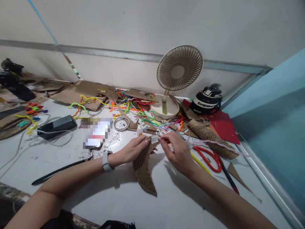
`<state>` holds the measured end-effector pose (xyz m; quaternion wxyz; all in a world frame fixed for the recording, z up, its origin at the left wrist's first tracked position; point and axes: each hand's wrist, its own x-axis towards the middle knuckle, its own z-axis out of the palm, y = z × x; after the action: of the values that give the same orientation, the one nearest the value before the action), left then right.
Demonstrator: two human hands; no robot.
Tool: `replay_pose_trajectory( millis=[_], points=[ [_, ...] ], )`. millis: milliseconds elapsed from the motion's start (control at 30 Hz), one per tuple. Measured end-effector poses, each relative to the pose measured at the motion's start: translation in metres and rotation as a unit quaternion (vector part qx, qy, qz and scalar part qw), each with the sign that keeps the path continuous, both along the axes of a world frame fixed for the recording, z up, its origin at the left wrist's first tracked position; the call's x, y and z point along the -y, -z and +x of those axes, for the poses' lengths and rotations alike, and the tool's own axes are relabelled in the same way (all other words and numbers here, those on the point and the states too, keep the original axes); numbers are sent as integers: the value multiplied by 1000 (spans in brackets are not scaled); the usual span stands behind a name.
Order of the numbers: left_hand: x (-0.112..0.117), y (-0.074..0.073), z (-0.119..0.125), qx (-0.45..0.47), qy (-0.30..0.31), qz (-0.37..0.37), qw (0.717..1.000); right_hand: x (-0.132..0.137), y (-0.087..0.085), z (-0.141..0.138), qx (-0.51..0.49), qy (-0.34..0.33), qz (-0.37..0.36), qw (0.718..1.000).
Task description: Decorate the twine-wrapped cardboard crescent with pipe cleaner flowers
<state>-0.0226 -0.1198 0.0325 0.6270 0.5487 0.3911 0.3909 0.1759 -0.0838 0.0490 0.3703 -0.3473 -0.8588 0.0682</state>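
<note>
A curved, crescent-shaped piece wrapped in brown twine (144, 168) hangs over the white table, its pointed end down. My left hand (134, 149), with a grey watch band on the wrist, pinches its upper end between thumb and fingers. At that upper end lie narrow whitish strips (154, 139), too small to name surely. My right hand (175, 149) pinches at their right end, thumb against fingers. Just behind my left hand stands a small white glue bottle (139, 129).
Red-handled scissors (208, 159), a pen (227, 176) and a twine roll (212, 140) lie right. Behind are coloured pipe cleaners (140, 105), a tape roll (121, 123), a fan (179, 68) and a black jug (206, 99). A phone (98, 133) and power bank (57, 126) lie left.
</note>
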Motion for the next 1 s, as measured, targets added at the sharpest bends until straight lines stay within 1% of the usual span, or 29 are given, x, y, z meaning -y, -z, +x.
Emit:
replay_pose_trajectory(
  millis=[67,133,267,367,467,567,667,767,867,1000],
  points=[
    [2,-5,0,-58,-17,83,995,8,-4,-2,44,-23,-7,999],
    [6,-12,1,-88,-31,128,987,14,-8,-2,62,-35,-7,997],
    [16,-26,4,-74,-43,153,984,21,-22,1,54,-59,0,997],
    [23,-38,7,-79,-35,186,979,25,-33,6,38,-65,8,997],
    [24,-52,12,-120,-9,222,968,28,-42,9,39,-59,15,997],
    [23,-62,19,-180,-14,266,947,28,-47,11,62,-34,23,997],
    [20,-65,26,-203,-33,304,930,26,-48,12,86,-10,56,995],
    [17,-61,30,-205,-44,329,921,22,-46,13,102,4,86,991],
    [15,-57,31,-212,-49,332,918,19,-43,13,111,4,92,990],
    [16,-57,28,-224,-40,334,915,19,-43,13,107,2,114,988]
  ],
)
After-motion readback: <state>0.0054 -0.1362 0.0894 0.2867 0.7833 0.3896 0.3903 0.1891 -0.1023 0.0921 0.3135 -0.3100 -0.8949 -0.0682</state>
